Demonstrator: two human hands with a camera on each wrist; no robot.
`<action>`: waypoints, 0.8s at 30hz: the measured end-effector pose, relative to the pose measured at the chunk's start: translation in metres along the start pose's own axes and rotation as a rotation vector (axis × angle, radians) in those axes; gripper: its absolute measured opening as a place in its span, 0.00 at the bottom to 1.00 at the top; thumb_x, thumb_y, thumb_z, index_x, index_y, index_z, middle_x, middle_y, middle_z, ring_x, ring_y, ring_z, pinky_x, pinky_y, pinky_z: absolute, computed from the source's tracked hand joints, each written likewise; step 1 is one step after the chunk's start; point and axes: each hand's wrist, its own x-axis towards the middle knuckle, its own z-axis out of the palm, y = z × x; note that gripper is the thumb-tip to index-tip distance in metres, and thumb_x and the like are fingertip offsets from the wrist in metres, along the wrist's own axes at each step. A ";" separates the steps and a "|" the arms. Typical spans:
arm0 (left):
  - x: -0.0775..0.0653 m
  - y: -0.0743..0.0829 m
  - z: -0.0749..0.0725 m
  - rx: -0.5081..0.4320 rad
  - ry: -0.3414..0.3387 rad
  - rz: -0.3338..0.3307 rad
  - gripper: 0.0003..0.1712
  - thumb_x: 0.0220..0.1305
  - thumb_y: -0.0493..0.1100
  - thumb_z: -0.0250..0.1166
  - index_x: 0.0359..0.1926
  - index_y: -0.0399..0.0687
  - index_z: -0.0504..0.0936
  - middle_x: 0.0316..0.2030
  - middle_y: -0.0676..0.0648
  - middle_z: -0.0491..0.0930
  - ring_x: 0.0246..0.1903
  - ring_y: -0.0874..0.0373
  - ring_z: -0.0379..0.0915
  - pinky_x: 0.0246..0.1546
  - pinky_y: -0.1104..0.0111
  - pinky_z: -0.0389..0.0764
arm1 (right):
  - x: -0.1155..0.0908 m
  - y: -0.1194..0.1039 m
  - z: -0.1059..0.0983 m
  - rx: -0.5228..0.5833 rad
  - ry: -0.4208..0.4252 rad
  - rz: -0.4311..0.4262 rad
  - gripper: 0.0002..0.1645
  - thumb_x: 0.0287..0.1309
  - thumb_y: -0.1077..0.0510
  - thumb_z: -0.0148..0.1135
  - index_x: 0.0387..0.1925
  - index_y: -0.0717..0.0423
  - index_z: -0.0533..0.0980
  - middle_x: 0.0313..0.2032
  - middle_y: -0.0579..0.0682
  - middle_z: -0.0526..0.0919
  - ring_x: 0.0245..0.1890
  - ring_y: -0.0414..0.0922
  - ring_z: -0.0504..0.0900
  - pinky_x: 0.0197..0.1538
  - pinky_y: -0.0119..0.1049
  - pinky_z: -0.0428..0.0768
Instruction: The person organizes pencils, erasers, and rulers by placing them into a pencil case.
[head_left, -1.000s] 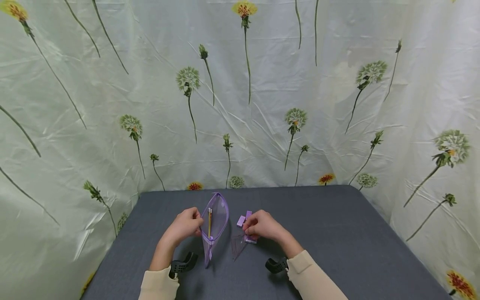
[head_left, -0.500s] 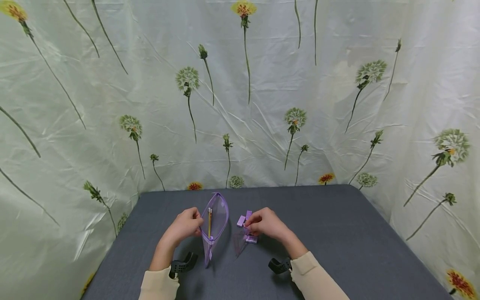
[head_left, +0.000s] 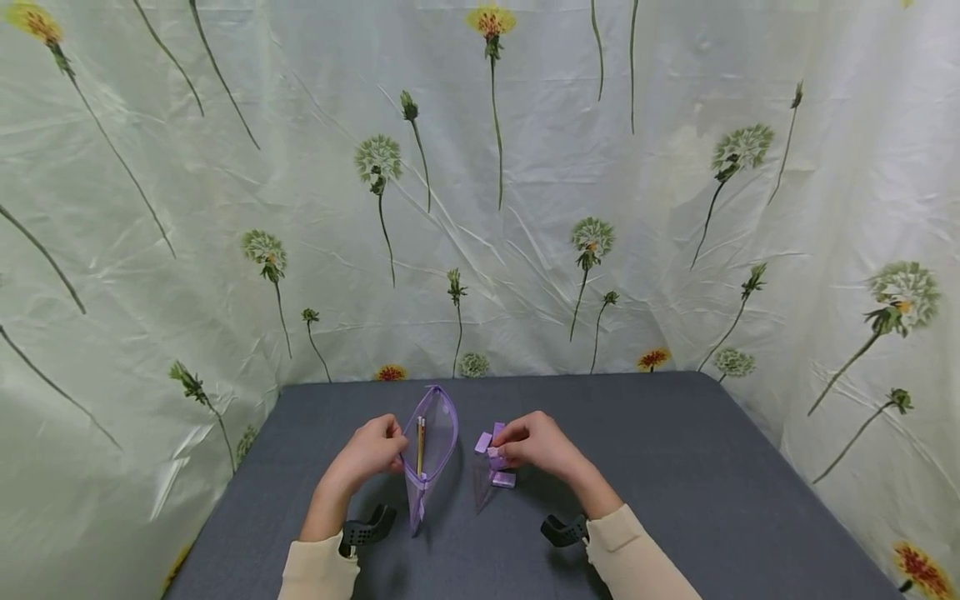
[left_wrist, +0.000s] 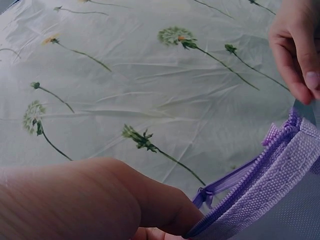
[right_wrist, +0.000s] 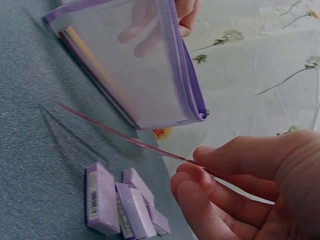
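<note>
My left hand [head_left: 372, 444] grips the left rim of a purple mesh zip pouch [head_left: 444, 450], which stands with its mouth open. Two pencils [head_left: 421, 446] lean inside it; the right wrist view shows them through the mesh [right_wrist: 95, 65]. To the pouch's right, my right hand [head_left: 538, 446] pinches a clear triangular set square [head_left: 483, 486] between thumb and fingers. That set square [right_wrist: 131, 140] appears nearly edge-on in the right wrist view, raised off the table. Several small purple boxes [right_wrist: 101, 199] lie beneath it, partly hidden by the hand in the head view.
A dark grey table [head_left: 637, 483] bears everything. Behind it hangs a pale curtain [head_left: 525, 250] printed with dandelions. The pouch's zipper [left_wrist: 240, 177] runs along its rim, with a purple fabric tab near the end.
My right hand has lifted slightly and shifted a little right, turning the set square more edge-on and uncovering more of the boxes. The left hand and pouch stay put.
</note>
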 end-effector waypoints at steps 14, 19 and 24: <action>0.001 -0.001 0.000 -0.008 0.007 -0.013 0.05 0.63 0.33 0.57 0.30 0.39 0.70 0.24 0.42 0.72 0.23 0.51 0.78 0.30 0.56 0.78 | 0.001 -0.008 -0.009 0.024 0.032 0.019 0.12 0.61 0.62 0.68 0.44 0.66 0.85 0.39 0.63 0.87 0.34 0.64 0.86 0.39 0.56 0.83; 0.001 -0.001 0.000 -0.001 0.006 -0.014 0.05 0.63 0.33 0.57 0.30 0.39 0.70 0.25 0.42 0.73 0.23 0.52 0.78 0.30 0.55 0.78 | 0.000 -0.015 -0.011 0.003 0.045 0.007 0.11 0.62 0.62 0.67 0.43 0.64 0.85 0.38 0.63 0.87 0.34 0.62 0.86 0.40 0.58 0.83; 0.001 -0.002 -0.001 -0.009 0.000 -0.020 0.05 0.64 0.33 0.56 0.31 0.39 0.70 0.25 0.42 0.72 0.23 0.52 0.78 0.30 0.56 0.78 | -0.003 -0.024 -0.015 -0.033 0.060 0.001 0.09 0.62 0.61 0.67 0.42 0.60 0.86 0.37 0.58 0.88 0.33 0.55 0.86 0.41 0.55 0.83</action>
